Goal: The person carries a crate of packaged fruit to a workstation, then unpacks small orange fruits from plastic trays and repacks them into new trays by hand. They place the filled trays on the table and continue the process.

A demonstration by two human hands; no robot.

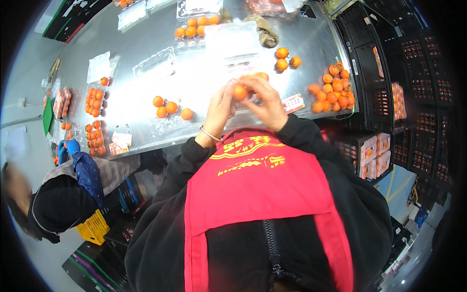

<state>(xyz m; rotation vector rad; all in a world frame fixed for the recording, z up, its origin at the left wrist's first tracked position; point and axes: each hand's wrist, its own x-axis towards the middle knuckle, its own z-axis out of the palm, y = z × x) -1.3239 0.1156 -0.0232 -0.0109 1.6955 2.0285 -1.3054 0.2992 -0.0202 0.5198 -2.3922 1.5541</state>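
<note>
Close in front of my red apron, my left hand (221,106) and my right hand (265,100) meet around one orange persimmon-like fruit (240,92). The fingers of both hands touch it, and a bracelet circles my left wrist. More orange fruit shows partly behind my right hand. A clear plastic tray (166,125) lies to the left, with several fruits (171,107) in and beside it. Beyond my hands rests a stack of white sheets (233,40). Three loose fruits (282,64) sit to the right of that stack.
A pile of orange fruit (334,93) occupies the right end of the metal table (138,144). Filled trays (95,102) stand at the left, near a co-worker's blue-gloved hands (73,146). A brown cloth (268,34) lies at the back; black crates (375,91) rise on the right.
</note>
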